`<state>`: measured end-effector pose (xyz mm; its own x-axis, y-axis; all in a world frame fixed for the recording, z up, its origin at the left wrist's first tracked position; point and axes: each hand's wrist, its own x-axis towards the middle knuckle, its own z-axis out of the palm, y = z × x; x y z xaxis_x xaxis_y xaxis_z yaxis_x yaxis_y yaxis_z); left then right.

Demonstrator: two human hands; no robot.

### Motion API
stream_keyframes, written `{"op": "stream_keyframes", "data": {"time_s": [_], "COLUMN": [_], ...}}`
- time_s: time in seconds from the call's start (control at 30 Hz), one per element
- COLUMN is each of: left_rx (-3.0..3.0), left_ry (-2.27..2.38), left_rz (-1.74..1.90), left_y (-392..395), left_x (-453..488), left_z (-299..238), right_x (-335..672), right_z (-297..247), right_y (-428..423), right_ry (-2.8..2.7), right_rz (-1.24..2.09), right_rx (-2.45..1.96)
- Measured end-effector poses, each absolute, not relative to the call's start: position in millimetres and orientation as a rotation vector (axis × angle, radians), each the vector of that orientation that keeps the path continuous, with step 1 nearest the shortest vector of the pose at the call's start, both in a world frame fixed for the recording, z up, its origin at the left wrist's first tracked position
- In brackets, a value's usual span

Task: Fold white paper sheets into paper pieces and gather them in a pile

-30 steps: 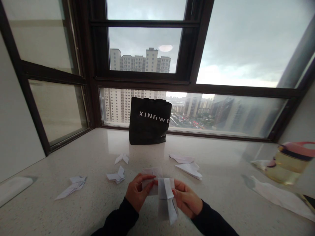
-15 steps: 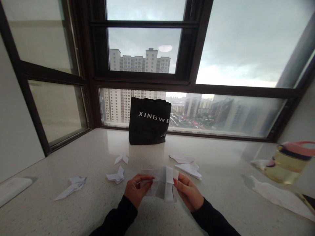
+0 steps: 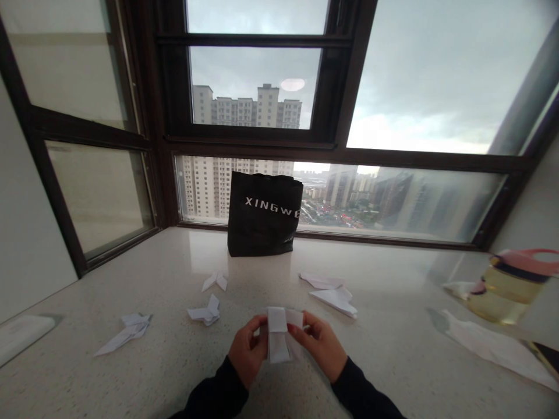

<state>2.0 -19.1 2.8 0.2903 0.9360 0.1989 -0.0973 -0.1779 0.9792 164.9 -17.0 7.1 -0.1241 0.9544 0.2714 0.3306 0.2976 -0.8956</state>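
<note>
Paper folded narrower, hands drawn together.
Small white folded paper piece (image 3: 278, 338) is now a compact upright strip, less spread than half a second ago. Left hand (image 3: 250, 356) and right hand (image 3: 322, 348) pinch its sides over the pale speckled desk (image 3: 393, 349), at 6 o'clock from the black lettered bag (image 3: 264, 214).

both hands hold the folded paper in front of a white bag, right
Not quite: the head view shows the bag is black, not white. The left hand and right hand do hold the folded paper in front of it.
</note>
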Motion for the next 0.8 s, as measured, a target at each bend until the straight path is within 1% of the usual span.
{"op": "stream_keyframes", "data": {"time_s": [0.13, 0.3, 0.37, 0.53, 0.63, 0.7, 0.8], "left_rx": [1.437, 1.415, 1.395, 1.372, 1.404, 1.462, 1.575], "left_ry": [0.816, 0.674, 0.681, 0.727, 0.715, 0.728, 0.779], "left_rz": [1.224, 1.203, 1.210, 1.202, 1.204, 1.192, 1.178], "left_y": [-18, -18, -19, -19, -17, -17, -17], "left_x": [1, 5, 6, 4, 3, 3, 4], "left_z": [-2, -7, -6, -2, -5, -9, -13], "right_x": [164, 162, 161, 161, 163, 163, 164], "right_z": [10, 6, 4, 1, -1, -3, -4], "right_y": [-18, -18, -17, -14, -12, -11, -10], "right_ry": [-1.667, -1.645, -1.587, -1.313, -1.346, -1.407, -1.421], "right_rz": [0.748, 0.720, 0.789, 1.129, 1.269, 1.289, 1.194], "right_rx": [-1.240, -1.255, -1.223, -0.986, -0.969, -1.006, -1.075]}}
